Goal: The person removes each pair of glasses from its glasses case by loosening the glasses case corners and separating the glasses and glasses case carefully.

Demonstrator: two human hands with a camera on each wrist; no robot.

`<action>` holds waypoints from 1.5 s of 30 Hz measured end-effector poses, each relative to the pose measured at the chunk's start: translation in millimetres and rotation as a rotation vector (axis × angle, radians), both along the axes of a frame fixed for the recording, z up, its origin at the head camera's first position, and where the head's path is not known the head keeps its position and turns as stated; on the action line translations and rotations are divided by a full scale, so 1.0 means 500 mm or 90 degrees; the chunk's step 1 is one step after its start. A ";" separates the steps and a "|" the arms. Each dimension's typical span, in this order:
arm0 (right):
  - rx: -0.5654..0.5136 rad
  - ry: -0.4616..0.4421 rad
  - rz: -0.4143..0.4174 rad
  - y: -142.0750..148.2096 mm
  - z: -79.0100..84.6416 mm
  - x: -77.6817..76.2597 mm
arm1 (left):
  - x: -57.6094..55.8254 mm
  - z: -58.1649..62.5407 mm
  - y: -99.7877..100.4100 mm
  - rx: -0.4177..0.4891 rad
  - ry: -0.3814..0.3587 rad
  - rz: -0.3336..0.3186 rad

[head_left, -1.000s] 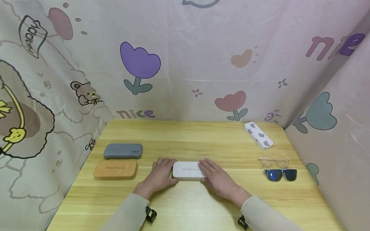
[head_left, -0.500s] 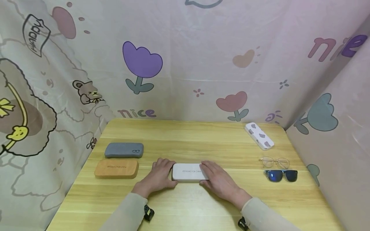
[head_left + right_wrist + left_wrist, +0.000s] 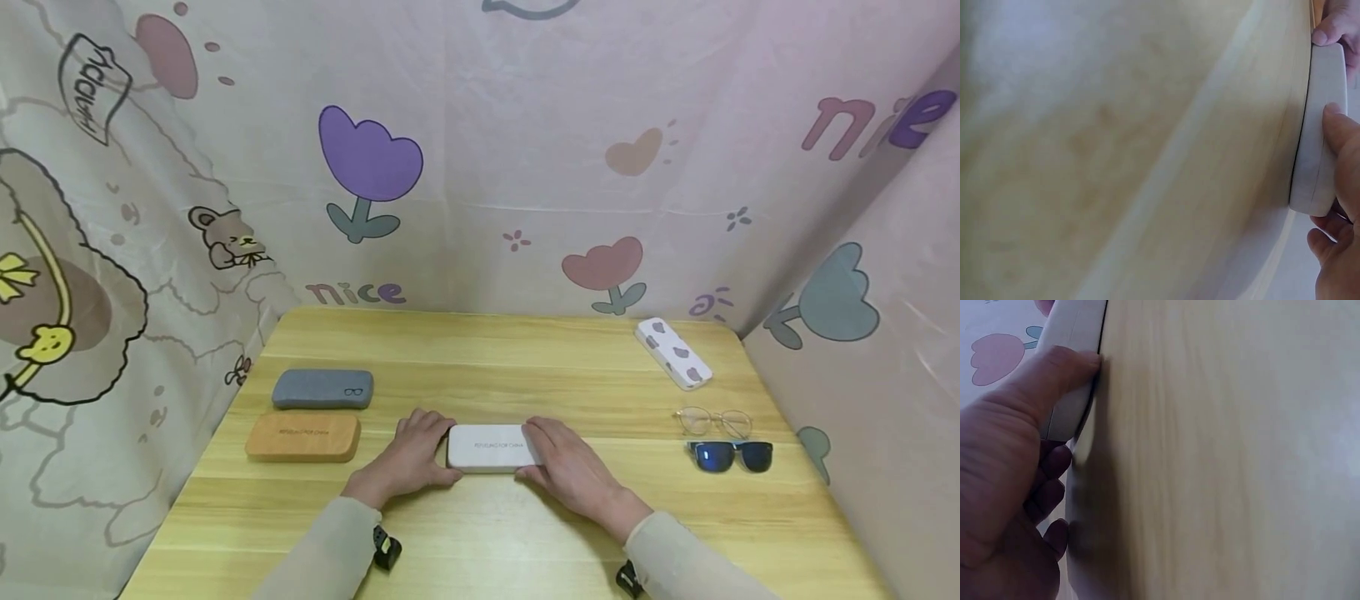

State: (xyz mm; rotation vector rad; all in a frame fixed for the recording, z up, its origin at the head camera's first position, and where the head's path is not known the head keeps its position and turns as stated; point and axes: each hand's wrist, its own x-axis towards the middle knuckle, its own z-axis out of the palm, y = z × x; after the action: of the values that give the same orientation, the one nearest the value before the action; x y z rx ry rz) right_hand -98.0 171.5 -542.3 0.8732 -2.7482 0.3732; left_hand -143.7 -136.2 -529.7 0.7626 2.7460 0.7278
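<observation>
Case [image 3: 487, 447], white and lettered, lies between left hand [image 3: 411, 457], gripping its left end, and right hand [image 3: 574, 471], gripping its right end.

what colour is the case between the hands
The case is white with grey lettering, clearest in the head view.
</observation>
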 end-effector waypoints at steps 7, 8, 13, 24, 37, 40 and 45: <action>0.000 0.015 0.004 -0.001 0.001 -0.001 | 0.001 -0.005 0.003 -0.010 0.006 0.002; 0.001 0.015 0.005 -0.001 0.001 0.000 | 0.001 -0.006 0.003 -0.011 0.008 0.003; 0.002 0.017 0.007 -0.001 0.001 0.000 | 0.005 -0.007 0.004 -0.008 0.013 0.011; 0.004 0.027 0.008 -0.003 -0.001 -0.001 | 0.000 -0.007 0.010 -0.069 0.041 -0.008; 0.005 0.017 -0.001 -0.002 -0.001 -0.004 | -0.002 -0.008 0.007 -0.022 0.017 0.010; -0.009 0.027 -0.006 -0.001 0.000 -0.006 | -0.003 -0.010 0.006 -0.024 0.013 0.010; -0.019 0.023 -0.004 -0.001 0.006 -0.010 | -0.004 -0.009 0.006 -0.024 0.012 0.008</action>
State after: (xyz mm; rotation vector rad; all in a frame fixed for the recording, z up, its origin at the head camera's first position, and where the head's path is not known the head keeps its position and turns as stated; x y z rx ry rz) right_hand -103.1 171.3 -539.3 0.8549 -2.7039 0.3929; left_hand -145.7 -133.1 -534.4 0.7489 2.7760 0.6723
